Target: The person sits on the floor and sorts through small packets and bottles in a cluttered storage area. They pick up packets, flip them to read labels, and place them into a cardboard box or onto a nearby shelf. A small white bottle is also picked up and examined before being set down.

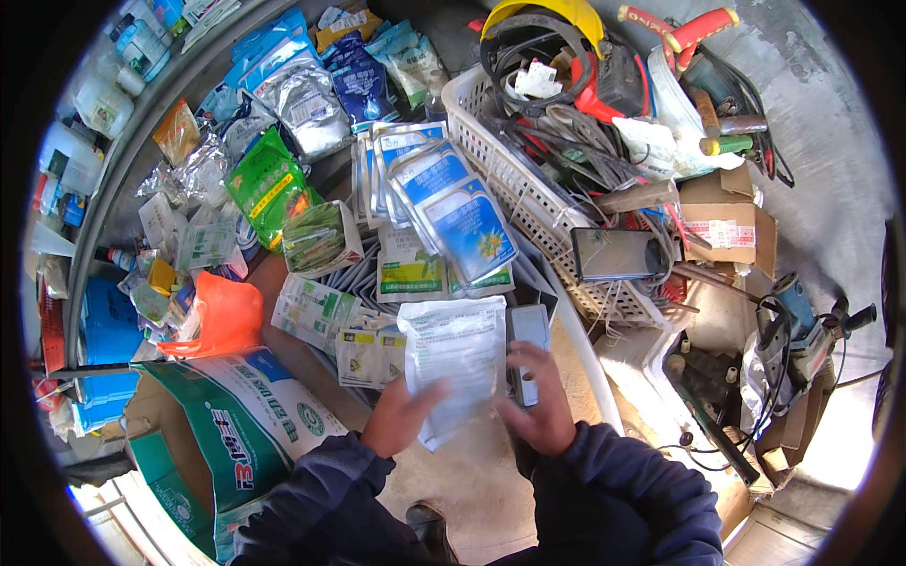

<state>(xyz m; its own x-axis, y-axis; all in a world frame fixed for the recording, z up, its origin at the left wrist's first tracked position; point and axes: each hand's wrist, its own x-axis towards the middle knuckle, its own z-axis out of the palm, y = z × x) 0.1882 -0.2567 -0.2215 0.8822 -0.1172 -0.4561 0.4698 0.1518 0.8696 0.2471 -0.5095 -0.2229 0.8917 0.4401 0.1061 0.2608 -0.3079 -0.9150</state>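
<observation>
Printed white packets (456, 354), apparently a small stack, are held up in front of me, their lower end blurred. My left hand (405, 417) grips their left edge, thumb across the face and the other fingers hidden behind. At the right edge is my right hand (539, 403), fingers spread and thumb close to the packets; whether it touches them is unclear. Just beyond lie blue-and-white sachets (453, 205) in overlapping piles, on top of green-and-white sachets (410, 272). Yellow-labelled sachets (368, 354) lie to the left of the held packets.
Left stands an open green-and-white carton (233, 431), near an orange plastic bag (223, 315). A white plastic basket (509, 163) holds cables, with a smartphone (619, 253) on its edge. Cardboard boxes (729, 219) and a power tool (807, 332) are at right. Bottles (141, 46) line the left.
</observation>
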